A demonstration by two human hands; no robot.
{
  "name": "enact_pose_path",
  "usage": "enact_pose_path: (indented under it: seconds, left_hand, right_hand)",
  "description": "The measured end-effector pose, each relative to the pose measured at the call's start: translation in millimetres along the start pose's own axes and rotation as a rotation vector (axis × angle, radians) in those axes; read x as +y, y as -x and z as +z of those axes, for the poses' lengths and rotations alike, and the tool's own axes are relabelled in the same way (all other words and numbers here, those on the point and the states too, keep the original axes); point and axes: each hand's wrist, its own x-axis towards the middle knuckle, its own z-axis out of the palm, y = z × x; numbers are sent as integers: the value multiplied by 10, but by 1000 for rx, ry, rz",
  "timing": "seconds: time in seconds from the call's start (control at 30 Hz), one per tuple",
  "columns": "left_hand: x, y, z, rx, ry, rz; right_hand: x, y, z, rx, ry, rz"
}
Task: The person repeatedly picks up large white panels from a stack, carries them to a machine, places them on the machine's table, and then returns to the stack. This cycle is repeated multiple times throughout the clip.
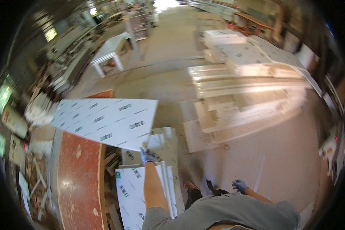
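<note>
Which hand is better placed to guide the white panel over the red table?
Left. The left hand already grips the white panel at its near corner, above the red table. The right hand hangs empty by the hip, well away.

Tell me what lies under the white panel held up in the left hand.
Under the large white rectangular panel, gripped at its corner by the gloved left hand, show a red-brown curved tabletop and a stack of white boards. Whatever sits directly beneath the panel's middle is covered.
</note>
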Motion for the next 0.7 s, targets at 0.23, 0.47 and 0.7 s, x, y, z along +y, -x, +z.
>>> enact_pose_path:
  seconds: [0.23, 0.47, 0.7]
  left_hand:
    - [67, 499, 49, 274, -230, 155]
    - [216, 1691, -1039, 321, -166, 161]
    - [-167, 2581, -1376, 744, 90, 234]
  right_hand:
    - [-1056, -821, 299, -187, 184, 8]
    - [-2976, -2157, 1273, -183, 317, -555]
    - [-4835, -1996, 3108, -460, 672, -775]
